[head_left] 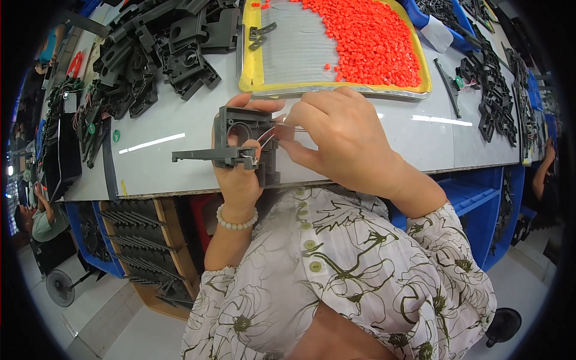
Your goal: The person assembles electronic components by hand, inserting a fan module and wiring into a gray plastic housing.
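Observation:
My left hand [239, 180] is wrapped round a dark grey plastic housing [231, 135] and holds it up above the near edge of the table. The housing has a round opening and a long thin arm [195, 155] sticking out to the left. Thin red and white wires [267, 137] run out of its right side. My right hand [342, 135] is closed at those wires, thumb and fingers pinched together beside the housing. Its fingertips partly hide what they grip.
A yellow-edged metal tray [258, 84] holds many small red pieces [378, 45]. Dark plastic parts [186, 57] are heaped at the far left, more [495, 99] lie on the right. A blue bin [459, 36] stands at the back right. Below the table is a wooden rack [165, 240].

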{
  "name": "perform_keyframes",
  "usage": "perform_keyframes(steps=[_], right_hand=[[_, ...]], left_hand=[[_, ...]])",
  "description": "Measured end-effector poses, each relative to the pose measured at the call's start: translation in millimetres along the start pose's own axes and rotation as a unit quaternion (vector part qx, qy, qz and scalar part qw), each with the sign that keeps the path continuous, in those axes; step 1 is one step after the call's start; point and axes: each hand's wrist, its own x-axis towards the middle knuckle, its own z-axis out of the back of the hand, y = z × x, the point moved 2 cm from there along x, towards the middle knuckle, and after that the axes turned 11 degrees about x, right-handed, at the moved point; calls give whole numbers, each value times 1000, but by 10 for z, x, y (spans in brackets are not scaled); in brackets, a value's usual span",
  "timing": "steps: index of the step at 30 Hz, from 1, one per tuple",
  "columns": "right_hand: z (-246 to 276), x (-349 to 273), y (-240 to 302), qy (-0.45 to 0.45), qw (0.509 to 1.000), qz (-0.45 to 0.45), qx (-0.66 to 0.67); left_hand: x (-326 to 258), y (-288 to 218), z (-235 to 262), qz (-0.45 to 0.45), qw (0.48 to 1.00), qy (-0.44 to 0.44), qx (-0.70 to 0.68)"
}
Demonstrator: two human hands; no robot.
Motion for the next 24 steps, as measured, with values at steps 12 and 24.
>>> perform_keyframes(steps=[12,24], right_hand=[[49,62,-3,46,998,-22,41],[48,67,-2,44,996,-24,70]], left_hand=[[-24,37,13,-7,1000,7,29],[-41,13,-11,-29,996,3,90]])
